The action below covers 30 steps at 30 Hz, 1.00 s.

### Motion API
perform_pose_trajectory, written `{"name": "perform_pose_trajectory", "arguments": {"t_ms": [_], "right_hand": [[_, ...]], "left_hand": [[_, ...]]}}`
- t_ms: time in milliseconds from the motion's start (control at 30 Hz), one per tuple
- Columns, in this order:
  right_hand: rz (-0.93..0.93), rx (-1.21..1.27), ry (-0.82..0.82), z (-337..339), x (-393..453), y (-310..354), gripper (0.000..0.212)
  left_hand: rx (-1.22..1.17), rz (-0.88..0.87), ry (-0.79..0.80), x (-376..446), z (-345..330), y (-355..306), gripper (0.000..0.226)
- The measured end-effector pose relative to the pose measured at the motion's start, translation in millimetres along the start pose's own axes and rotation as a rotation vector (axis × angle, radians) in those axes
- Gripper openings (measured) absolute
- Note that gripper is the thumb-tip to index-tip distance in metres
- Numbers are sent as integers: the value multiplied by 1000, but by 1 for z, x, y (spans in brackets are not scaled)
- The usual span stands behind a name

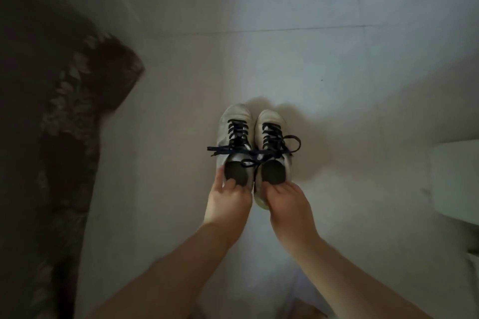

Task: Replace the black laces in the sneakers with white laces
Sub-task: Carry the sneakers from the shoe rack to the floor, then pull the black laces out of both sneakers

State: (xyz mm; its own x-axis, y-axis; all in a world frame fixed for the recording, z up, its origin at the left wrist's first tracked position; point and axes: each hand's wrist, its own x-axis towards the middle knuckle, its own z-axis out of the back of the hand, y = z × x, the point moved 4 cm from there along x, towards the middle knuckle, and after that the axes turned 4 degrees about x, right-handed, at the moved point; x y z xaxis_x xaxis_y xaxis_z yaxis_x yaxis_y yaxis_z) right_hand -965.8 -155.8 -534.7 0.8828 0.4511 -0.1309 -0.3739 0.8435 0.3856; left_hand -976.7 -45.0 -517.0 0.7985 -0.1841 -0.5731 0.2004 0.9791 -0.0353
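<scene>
Two white sneakers stand side by side on the pale floor, toes pointing away from me. The left sneaker (234,122) and the right sneaker (268,119) both carry black laces (269,137), whose loose ends spread sideways across the tongues. My left hand (228,202) grips the heel of the left sneaker, thumb along its outer side and fingers curled into the opening. My right hand (285,202) grips the heel of the right sneaker, fingers hooked over the collar. No white laces are in view.
A dark patterned fabric, like a sofa or bedcover (51,137), fills the left side. A pale box-like object (456,176) sits at the right edge. The tiled floor (311,46) stretches ahead of the sneakers.
</scene>
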Motion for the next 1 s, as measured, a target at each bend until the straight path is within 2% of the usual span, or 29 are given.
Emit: {"name": "perform_pose_trajectory", "arguments": {"t_ms": [100, 167, 233, 333, 400, 500, 567, 600, 700, 800, 833, 900, 1000], "right_hand": [[-12, -26, -20, -33, 4, -19, 37], [-24, -39, -17, -46, 5, -29, 38], [-35, -37, -26, -54, 3, -36, 36], [-70, -51, -34, -58, -2, -41, 31], [-85, -94, 2, -59, -2, -44, 14], [-111, -126, 151, -65, 1, -47, 35], [-119, -125, 178, -62, 4, -47, 36], [-110, -98, 139, -58, 7, -47, 32], [-67, 5, -124, -35, 21, -40, 26], [-79, 128, -292, -22, 40, -36, 18], [-72, 150, -276, -23, 47, -36, 21], [0, 149, -161, -30, 61, -35, 27], [60, 115, 1, -40, 69, -36, 27]], "left_hand": [[-26, 7, -97, 10, -36, -1, 35], [-40, 20, -172, 13, -58, -5, 29], [-58, 54, -177, 16, -67, -13, 31], [-125, 68, -265, 23, -79, -20, 39], [-224, 72, -332, 30, -88, -22, 43], [-376, 58, -431, 27, -101, -23, 36], [-501, 128, -535, 20, -100, -18, 29], [-543, 186, -563, 17, -99, -13, 31], [-630, 418, -537, 15, -99, 5, 33], [-815, 558, -311, 27, -98, 16, 57], [-871, 573, -234, 34, -98, 17, 71], [-960, 564, -211, 47, -96, 19, 84], [-1049, 521, -354, 61, -91, 30, 70]]}}
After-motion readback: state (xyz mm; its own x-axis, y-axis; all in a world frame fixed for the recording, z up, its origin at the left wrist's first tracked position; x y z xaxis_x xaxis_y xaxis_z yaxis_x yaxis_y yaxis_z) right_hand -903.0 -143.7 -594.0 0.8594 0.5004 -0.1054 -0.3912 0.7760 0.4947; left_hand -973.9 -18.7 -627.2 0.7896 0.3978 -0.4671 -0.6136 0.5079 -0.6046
